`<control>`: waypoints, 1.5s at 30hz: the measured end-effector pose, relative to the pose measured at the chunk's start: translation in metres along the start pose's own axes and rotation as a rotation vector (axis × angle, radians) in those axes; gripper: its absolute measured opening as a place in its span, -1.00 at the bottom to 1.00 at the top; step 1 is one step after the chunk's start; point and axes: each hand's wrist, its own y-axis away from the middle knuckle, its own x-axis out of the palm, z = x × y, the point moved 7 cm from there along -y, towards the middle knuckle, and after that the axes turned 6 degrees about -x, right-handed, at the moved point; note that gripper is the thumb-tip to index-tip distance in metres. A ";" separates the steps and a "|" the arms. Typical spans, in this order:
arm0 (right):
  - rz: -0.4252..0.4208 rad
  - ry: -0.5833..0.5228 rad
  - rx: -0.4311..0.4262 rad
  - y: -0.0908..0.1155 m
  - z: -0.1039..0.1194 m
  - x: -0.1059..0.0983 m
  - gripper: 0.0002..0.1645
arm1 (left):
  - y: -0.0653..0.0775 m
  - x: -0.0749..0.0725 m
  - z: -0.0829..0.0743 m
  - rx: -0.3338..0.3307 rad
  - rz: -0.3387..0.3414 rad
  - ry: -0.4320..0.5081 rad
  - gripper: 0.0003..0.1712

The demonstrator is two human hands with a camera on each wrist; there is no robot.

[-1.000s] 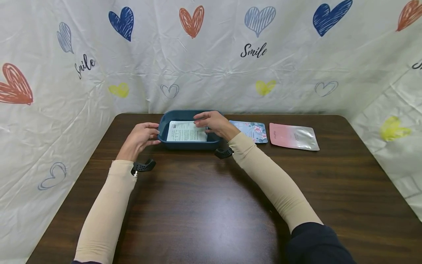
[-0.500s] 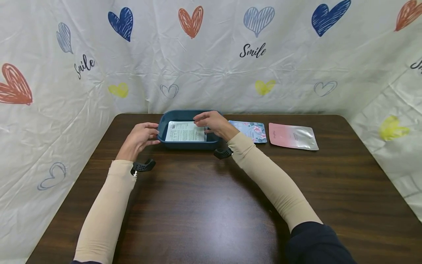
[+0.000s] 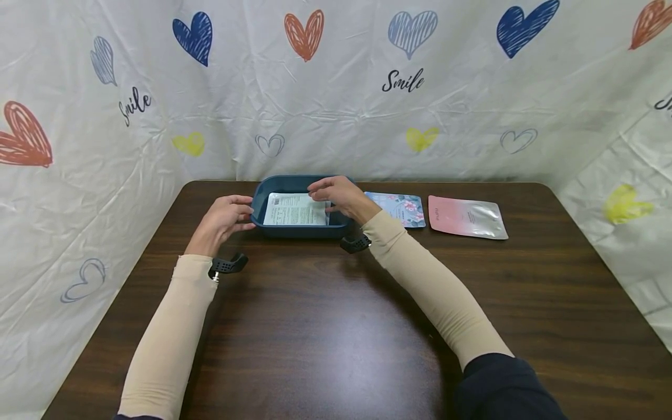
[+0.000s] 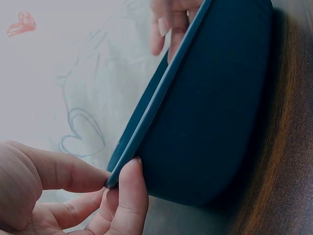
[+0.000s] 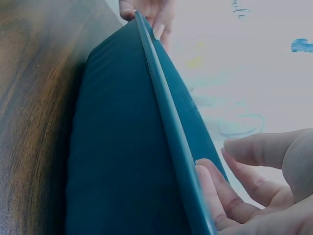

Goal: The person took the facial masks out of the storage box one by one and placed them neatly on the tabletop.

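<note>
A dark teal plastic tray (image 3: 301, 232) stands at the far side of the table. Inside it lies a pale green sheet mask packet (image 3: 295, 210), printed side up, its right end partly behind my right hand. My left hand (image 3: 224, 220) pinches the tray's left rim, fingertips on both sides of the edge in the left wrist view. Over the tray's right end, my right hand (image 3: 341, 198) reaches in with loosely bent fingers (image 5: 261, 147). No item shows in its grasp in the right wrist view.
Right of the tray lie a blue floral sheet mask packet (image 3: 403, 209), partly behind my right wrist, and a pink and silver packet (image 3: 467, 217). The brown wooden table (image 3: 315, 326) ends at a white curtain (image 3: 336, 116) printed with hearts.
The packet in the tray has slid very slightly left since one second ago. Both hands and the tray hold their places.
</note>
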 end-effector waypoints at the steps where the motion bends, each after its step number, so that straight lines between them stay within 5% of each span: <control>1: -0.005 -0.002 0.004 0.000 0.000 0.000 -0.54 | 0.000 0.000 0.000 0.001 0.000 0.000 -0.45; 11: -0.111 -0.031 -0.020 -0.003 -0.004 -0.005 -0.51 | 0.000 0.002 0.000 -0.009 0.019 0.018 -0.43; 20: -0.159 -0.130 -0.052 -0.004 0.001 -0.001 -0.18 | -0.001 0.002 -0.001 -0.010 0.018 0.018 -0.43; 28: -0.026 -0.020 0.016 -0.002 -0.003 0.014 -0.54 | -0.001 0.001 0.000 -0.015 0.013 0.013 -0.43; 45: -0.099 0.076 -0.021 0.006 0.001 -0.001 -0.61 | -0.001 0.000 0.000 -0.018 0.005 0.007 -0.43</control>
